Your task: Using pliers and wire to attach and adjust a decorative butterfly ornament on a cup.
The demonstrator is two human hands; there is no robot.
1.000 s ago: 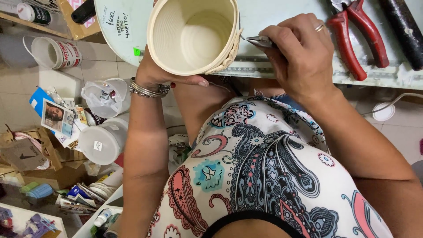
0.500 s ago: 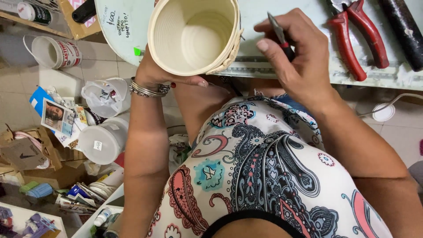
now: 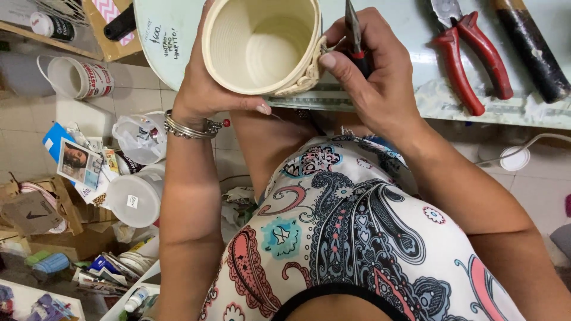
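My left hand (image 3: 205, 89) grips a cream, ribbed cylindrical basket (image 3: 262, 44) from its left side, its open mouth facing me. A bangle sits on that wrist. My right hand (image 3: 375, 71) holds a small pair of pliers (image 3: 354, 32) with red-and-black handles, the thin metal tip pointing up beside the basket's right rim, where a braided strip (image 3: 309, 74) runs down the wall.
Red-handled pliers (image 3: 470, 59) and a dark cylindrical tool (image 3: 529, 47) lie on the pale green worktop (image 3: 416, 35). Below left, the tiled floor holds white tubs (image 3: 134, 196), a plastic bag, papers, cardboard boxes and a bucket (image 3: 77, 77). A white cable and disc (image 3: 514, 157) lie at right.
My right hand has turned the small pliers from lying flat by the rim to pointing upright, and moved closer to the basket's braided edge. The left hand keeps hold of the basket.
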